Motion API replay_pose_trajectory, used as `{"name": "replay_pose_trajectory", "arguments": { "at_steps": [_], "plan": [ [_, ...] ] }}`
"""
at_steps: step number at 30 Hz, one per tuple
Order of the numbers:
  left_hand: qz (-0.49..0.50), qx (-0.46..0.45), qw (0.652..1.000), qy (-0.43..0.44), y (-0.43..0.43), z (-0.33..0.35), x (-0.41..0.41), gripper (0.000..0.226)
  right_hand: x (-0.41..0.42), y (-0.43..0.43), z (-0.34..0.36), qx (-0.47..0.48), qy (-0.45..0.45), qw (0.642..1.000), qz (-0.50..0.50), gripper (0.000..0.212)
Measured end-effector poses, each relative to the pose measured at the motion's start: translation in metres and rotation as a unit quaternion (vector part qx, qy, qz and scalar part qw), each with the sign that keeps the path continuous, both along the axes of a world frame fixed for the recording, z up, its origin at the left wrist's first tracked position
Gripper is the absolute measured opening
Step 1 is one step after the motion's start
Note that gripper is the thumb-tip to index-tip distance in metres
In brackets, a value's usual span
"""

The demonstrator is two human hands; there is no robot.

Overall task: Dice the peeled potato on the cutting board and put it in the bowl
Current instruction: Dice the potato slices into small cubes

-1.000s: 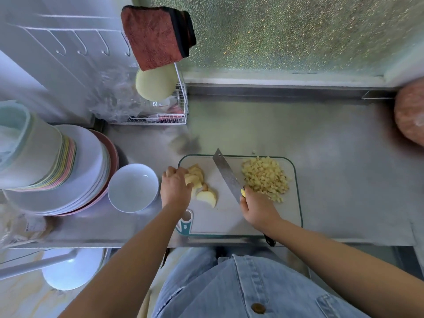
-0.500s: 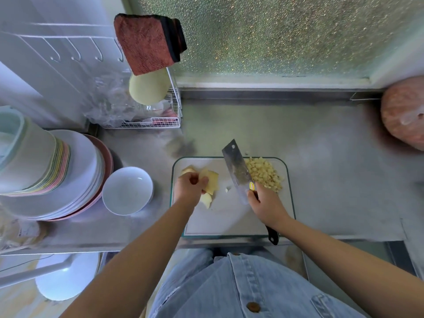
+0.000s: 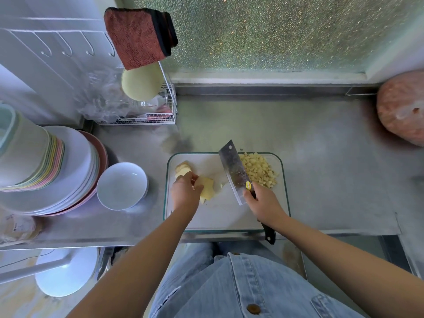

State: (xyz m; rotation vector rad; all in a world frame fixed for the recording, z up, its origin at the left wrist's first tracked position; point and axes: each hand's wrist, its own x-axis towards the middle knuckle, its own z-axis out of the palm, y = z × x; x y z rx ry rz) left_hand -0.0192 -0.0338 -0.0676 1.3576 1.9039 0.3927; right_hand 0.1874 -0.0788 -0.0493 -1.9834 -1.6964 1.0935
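Peeled pale-yellow potato slices lie on the left half of the clear, green-rimmed cutting board. They are pinched by the curled fingertips of the left hand, and part of them is hidden under that hand. A second small stack of slices lies just behind the hand, near the board's far left corner. A heap of small diced potato cubes is gathered at the far right corner.

Between slices and cubes a broad steel cleaver is held tilted. The fingers of the right hand are wrapped round its black handle, whose end juts past the board's near edge. Whether the blade touches the board cannot be told. A round yellow sticker is fixed on the blade beside the handle; its print cannot be read.

A round white ceramic bowl stands just left of the board on the stainless-steel counter. Beside the bowl a stack of white and pink plates is cut off by the left edge. Behind, a white wire rack carries a reddish-brown cloth and a round yellow-green sponge. A bulging pinkish bag is cut off at the right edge.
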Motion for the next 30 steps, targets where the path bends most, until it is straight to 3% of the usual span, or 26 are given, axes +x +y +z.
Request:
{"name": "replay_pose_trajectory", "arguments": {
  "at_steps": [3,7,12,22,25,30],
  "plan": [
    [-0.041,0.055,0.995,0.075,-0.001,0.0,0.0,0.016,0.005,-0.001,-0.001,-0.003,0.003,1.0,-0.004,0.035],
    [-0.07,0.103,0.986,0.109,0.004,0.004,0.0,0.018,0.007,-0.003,-0.001,0.003,0.012,1.0,0.001,0.035],
    [-0.121,0.035,0.986,0.107,0.008,0.009,0.004,0.022,0.009,-0.003,-0.001,0.005,0.019,1.0,-0.001,0.035],
    [-0.049,-0.009,0.996,0.08,0.009,0.002,0.011,0.01,0.01,-0.002,-0.004,0.0,0.019,1.0,-0.001,0.035],
    [-0.039,-0.009,0.997,0.065,0.011,0.001,0.011,0.02,0.01,-0.003,-0.006,-0.001,0.011,1.0,-0.001,0.035],
    [-0.124,0.022,0.983,0.135,0.006,0.007,0.014,0.032,0.01,-0.004,-0.007,-0.009,0.012,1.0,-0.003,0.034]
  ]
}}
